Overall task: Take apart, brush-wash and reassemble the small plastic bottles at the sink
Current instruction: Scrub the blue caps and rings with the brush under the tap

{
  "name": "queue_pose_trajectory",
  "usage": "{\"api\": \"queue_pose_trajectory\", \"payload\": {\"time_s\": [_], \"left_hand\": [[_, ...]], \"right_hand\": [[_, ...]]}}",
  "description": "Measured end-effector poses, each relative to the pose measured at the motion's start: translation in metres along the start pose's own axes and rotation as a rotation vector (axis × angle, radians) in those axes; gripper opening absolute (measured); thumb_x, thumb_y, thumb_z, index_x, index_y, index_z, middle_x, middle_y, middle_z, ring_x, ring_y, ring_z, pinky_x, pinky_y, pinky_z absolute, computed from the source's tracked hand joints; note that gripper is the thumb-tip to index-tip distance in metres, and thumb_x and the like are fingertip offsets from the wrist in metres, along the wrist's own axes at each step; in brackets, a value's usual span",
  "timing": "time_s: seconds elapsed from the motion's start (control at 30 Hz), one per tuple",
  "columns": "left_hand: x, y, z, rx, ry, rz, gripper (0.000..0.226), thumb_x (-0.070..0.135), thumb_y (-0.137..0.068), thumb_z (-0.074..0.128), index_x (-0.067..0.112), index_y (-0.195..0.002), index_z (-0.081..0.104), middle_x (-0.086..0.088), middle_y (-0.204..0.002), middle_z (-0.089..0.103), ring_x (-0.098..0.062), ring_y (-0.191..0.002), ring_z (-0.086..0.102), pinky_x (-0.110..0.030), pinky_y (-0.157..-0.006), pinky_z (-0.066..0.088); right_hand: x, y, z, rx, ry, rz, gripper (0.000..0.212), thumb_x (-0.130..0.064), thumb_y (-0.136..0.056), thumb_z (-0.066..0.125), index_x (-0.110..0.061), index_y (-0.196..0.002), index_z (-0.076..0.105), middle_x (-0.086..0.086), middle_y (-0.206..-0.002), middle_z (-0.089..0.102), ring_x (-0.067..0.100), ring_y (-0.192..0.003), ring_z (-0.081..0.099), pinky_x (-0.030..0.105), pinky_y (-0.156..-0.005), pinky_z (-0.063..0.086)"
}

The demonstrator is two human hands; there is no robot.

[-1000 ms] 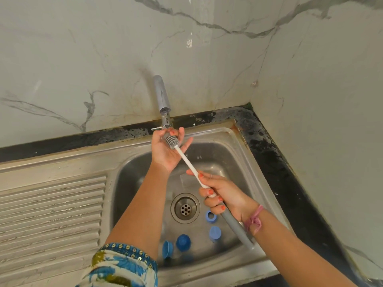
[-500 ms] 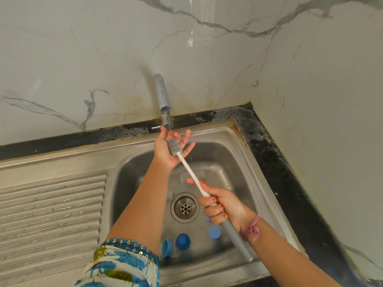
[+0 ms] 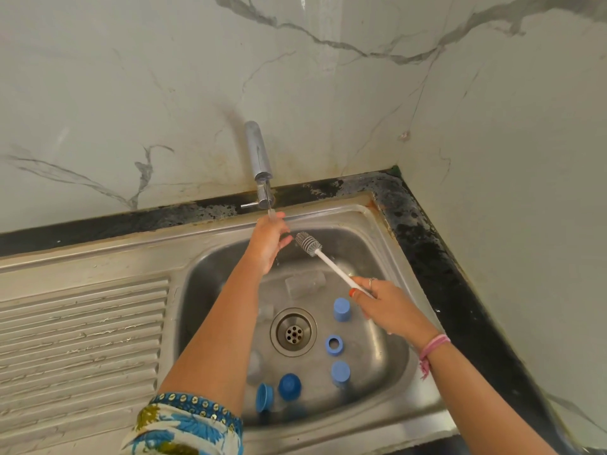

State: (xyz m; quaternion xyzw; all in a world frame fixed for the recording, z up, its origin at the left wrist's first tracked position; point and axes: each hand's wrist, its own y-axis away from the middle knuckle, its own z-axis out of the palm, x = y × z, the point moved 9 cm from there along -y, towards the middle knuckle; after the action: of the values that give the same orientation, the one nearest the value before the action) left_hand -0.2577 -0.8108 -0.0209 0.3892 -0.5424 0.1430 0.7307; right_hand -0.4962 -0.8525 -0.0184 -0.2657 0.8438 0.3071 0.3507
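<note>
Rinsing looks like the step now: the left hand (image 3: 267,239) is spread under the tap (image 3: 261,172), the right hand (image 3: 387,307) grips the brush (image 3: 308,243), and bottle parts (image 3: 341,309) wait in the sink (image 3: 203,290) to be picked up.

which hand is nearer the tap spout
Left. The left hand is up right under the tap spout, fingers in the thin stream. The right hand is lower and off to the right, holding the bottle brush by its handle.
</note>
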Motion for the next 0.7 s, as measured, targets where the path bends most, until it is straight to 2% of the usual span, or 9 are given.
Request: {"api": "queue_pose_trajectory", "payload": {"time_s": [0.1, 0.2, 0.23, 0.3, 0.4, 0.5, 0.57, 0.6, 0.7], "left_hand": [[0.003, 0.003, -0.013, 0.026, -0.226, 0.145, 0.036, -0.001, -0.091, 0.057, 0.008, -0.126, 0.058, -0.002, -0.111, 0.062, -0.015, -0.098, 0.059, -0.023, -0.087, 0.048], [0.008, 0.01, -0.021, 0.051, -0.254, 0.235, 0.039, 0.003, -0.089, 0.065, 0.011, -0.127, 0.062, 0.011, -0.117, 0.063, -0.012, -0.1, 0.062, -0.015, -0.07, 0.05], [0.011, 0.011, -0.02, 0.041, -0.232, 0.252, 0.041, 0.002, -0.089, 0.065, 0.011, -0.128, 0.061, 0.011, -0.121, 0.063, -0.011, -0.101, 0.063, -0.014, -0.071, 0.051], [0.014, 0.011, -0.016, 0.009, -0.2, 0.264, 0.041, 0.004, -0.088, 0.066, 0.012, -0.128, 0.061, 0.011, -0.125, 0.062, -0.009, -0.106, 0.062, -0.017, -0.086, 0.051], [0.009, 0.007, -0.022, 0.061, -0.209, 0.225, 0.035, 0.008, -0.087, 0.069, 0.008, -0.121, 0.066, 0.009, -0.134, 0.057, -0.014, -0.117, 0.059, -0.037, -0.1, 0.046], [0.002, 0.005, -0.025, 0.09, -0.191, 0.194, 0.046, 0.011, -0.085, 0.072, 0.014, -0.13, 0.059, 0.001, -0.125, 0.062, -0.014, -0.11, 0.06, -0.037, -0.092, 0.053], [0.001, 0.005, -0.026, 0.091, -0.16, 0.187, 0.038, 0.012, -0.085, 0.073, 0.021, -0.12, 0.063, 0.002, -0.108, 0.067, -0.014, -0.098, 0.062, -0.024, -0.073, 0.054], [0.001, 0.004, -0.028, 0.102, -0.143, 0.172, 0.03, 0.013, -0.085, 0.073, 0.025, -0.111, 0.065, 0.006, -0.102, 0.068, -0.014, -0.096, 0.062, -0.021, -0.071, 0.051], [-0.002, 0.0, -0.033, 0.12, -0.047, 0.12, 0.019, 0.018, -0.086, 0.072, 0.031, -0.1, 0.066, 0.01, -0.104, 0.066, -0.011, -0.105, 0.059, -0.027, -0.087, 0.047]], "right_hand": [[0.004, -0.002, 0.007, -0.014, -0.096, 0.058, 0.027, -0.028, -0.1, 0.046, -0.035, -0.125, 0.055, -0.004, -0.066, 0.052, 0.005, -0.05, 0.045, 0.02, -0.043, 0.037], [0.004, -0.003, 0.013, -0.036, -0.138, 0.069, 0.029, -0.027, -0.1, 0.046, -0.033, -0.128, 0.053, -0.002, -0.068, 0.054, 0.003, -0.049, 0.045, 0.021, -0.044, 0.038], [0.003, -0.004, 0.015, -0.042, -0.143, 0.064, 0.028, -0.027, -0.1, 0.047, -0.034, -0.126, 0.054, -0.002, -0.068, 0.054, 0.003, -0.049, 0.045, 0.021, -0.044, 0.039], [0.0, -0.006, 0.017, -0.047, -0.143, 0.049, 0.024, -0.027, -0.1, 0.047, -0.035, -0.121, 0.055, -0.001, -0.069, 0.055, 0.004, -0.051, 0.046, 0.02, -0.045, 0.039], [-0.004, -0.008, 0.019, -0.048, -0.159, 0.031, 0.017, -0.025, -0.099, 0.048, -0.037, -0.11, 0.055, 0.0, -0.07, 0.056, 0.005, -0.05, 0.044, 0.02, -0.044, 0.037], [-0.006, -0.008, 0.022, -0.064, -0.206, 0.034, 0.019, -0.023, -0.099, 0.048, -0.041, -0.103, 0.053, 0.003, -0.07, 0.055, 0.003, -0.046, 0.043, 0.02, -0.042, 0.036], [-0.006, -0.008, 0.026, -0.087, -0.232, 0.043, 0.021, -0.023, -0.099, 0.048, -0.043, -0.106, 0.051, 0.005, -0.071, 0.055, 0.004, -0.046, 0.042, 0.021, -0.043, 0.037], [-0.006, -0.009, 0.029, -0.096, -0.236, 0.046, 0.021, -0.024, -0.099, 0.049, -0.043, -0.109, 0.05, 0.005, -0.071, 0.055, 0.005, -0.047, 0.043, 0.022, -0.043, 0.037], [-0.008, -0.011, 0.035, -0.114, -0.248, 0.048, 0.023, -0.024, -0.099, 0.05, -0.041, -0.114, 0.049, 0.002, -0.07, 0.057, 0.008, -0.048, 0.044, 0.023, -0.043, 0.038]]}}
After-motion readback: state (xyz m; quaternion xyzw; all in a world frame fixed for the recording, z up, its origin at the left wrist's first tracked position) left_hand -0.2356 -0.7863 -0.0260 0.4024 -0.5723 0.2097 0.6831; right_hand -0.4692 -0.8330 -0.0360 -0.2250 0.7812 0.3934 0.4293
